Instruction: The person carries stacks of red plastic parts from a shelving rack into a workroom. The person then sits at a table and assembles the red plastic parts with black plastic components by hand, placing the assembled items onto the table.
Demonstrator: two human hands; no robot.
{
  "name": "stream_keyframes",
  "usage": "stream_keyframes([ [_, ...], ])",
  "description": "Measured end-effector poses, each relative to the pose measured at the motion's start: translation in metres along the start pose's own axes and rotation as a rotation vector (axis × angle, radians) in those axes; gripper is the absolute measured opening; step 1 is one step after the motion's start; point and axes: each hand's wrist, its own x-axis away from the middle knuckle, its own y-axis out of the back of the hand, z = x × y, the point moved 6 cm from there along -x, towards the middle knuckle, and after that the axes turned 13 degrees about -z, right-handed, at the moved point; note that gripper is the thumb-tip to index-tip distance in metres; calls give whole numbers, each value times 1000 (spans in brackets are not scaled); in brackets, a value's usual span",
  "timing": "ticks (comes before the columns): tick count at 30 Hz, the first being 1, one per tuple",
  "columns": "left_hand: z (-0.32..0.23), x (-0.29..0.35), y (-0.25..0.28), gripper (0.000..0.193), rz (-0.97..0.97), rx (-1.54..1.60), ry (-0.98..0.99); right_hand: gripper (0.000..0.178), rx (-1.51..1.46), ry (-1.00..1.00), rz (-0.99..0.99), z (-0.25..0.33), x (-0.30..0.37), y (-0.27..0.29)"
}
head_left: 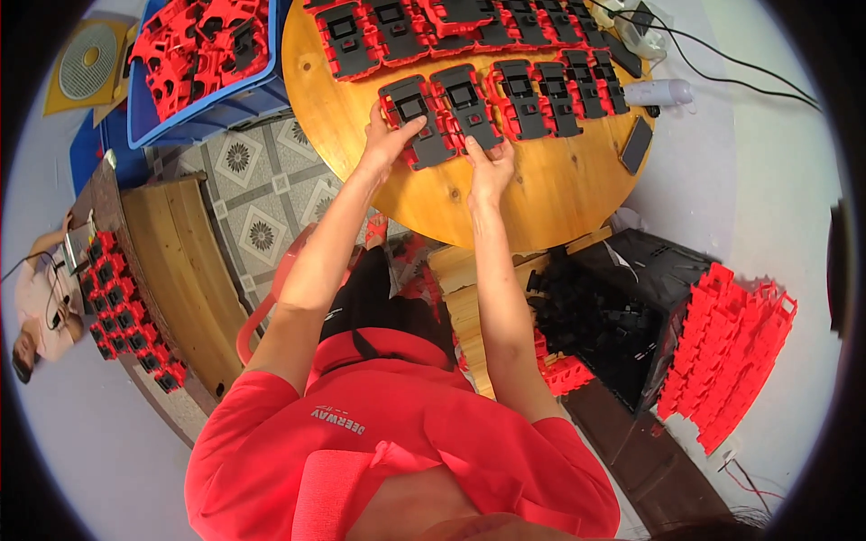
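Observation:
My left hand [391, 142] grips the left edge of a red plastic housing with a black insert [411, 106], its thumb lying over the black face. Just beside that piece, a second red-and-black housing [462, 94] has its near end pinched between the thumb and fingers of my right hand [490, 168]. Both pieces rest on, or just over, the round wooden table [433, 203], side by side. To their right, a row of similar red-and-black housings [519, 90] continues along the tabletop. The undersides of the two held pieces are hidden.
More housings [388, 22] line the table's far side. A white bottle [658, 92] and a phone [636, 144] lie right. A blue crate [203, 104] of red parts stands left, a black bin [631, 334] and red stacks [726, 347] lower right. Another person [50, 307] is far left.

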Motion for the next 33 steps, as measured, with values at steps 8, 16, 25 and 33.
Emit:
stream_keyframes([
  [8, -33, 11, -26, 72, 73, 400, 51, 40, -16, -22, -34, 7, -11, -9],
  [16, -23, 22, -21, 112, 99, 189, 35, 38, -17, -34, -75, -6, -14, 1],
  [25, -16, 23, -29, 113, 170, 364, 11, 34, -82, -190, -43, -18, -15, -8],
  [33, 15, 63, 6, 118, 24, 102, -155, 67, 61, -135, -31, -34, 9, 53],
])
